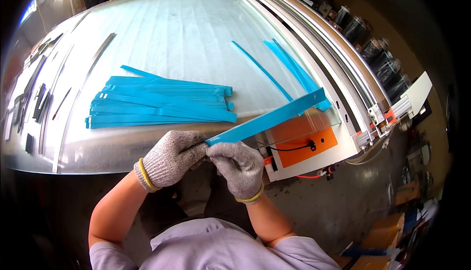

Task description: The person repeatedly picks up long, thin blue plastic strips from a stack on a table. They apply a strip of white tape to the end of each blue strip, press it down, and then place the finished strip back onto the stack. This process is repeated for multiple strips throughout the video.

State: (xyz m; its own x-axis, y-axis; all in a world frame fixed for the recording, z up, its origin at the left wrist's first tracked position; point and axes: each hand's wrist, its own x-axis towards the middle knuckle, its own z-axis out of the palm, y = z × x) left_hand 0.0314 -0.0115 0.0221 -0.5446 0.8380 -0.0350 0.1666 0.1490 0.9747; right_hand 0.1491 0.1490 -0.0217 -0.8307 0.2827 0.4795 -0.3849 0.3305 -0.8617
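Note:
Both my hands wear grey knit gloves with yellow cuffs and meet just off the table's front edge. Between them they pinch the near end of a long flat blue strip (pixel 272 119). My left hand (pixel 176 156) has its fingers closed at the strip's end; my right hand (pixel 239 167) grips it right beside. The strip slants up to the right, its far end showing a small hole. On the table to the left lies a pile of similar blue strips (pixel 157 104), loosely stacked. A narrow blue strip (pixel 262 71) and several more blue strips (pixel 294 68) lie farther right.
The large pale table (pixel 181 24) curves round in front of me. A white-and-metal rail assembly (pixel 314 29) runs along its right side, above an orange panel (pixel 314 148) with a black cable. Rulers and dark tools (pixel 39 98) lie at left. Cardboard boxes (pixel 385 230) stand on the floor.

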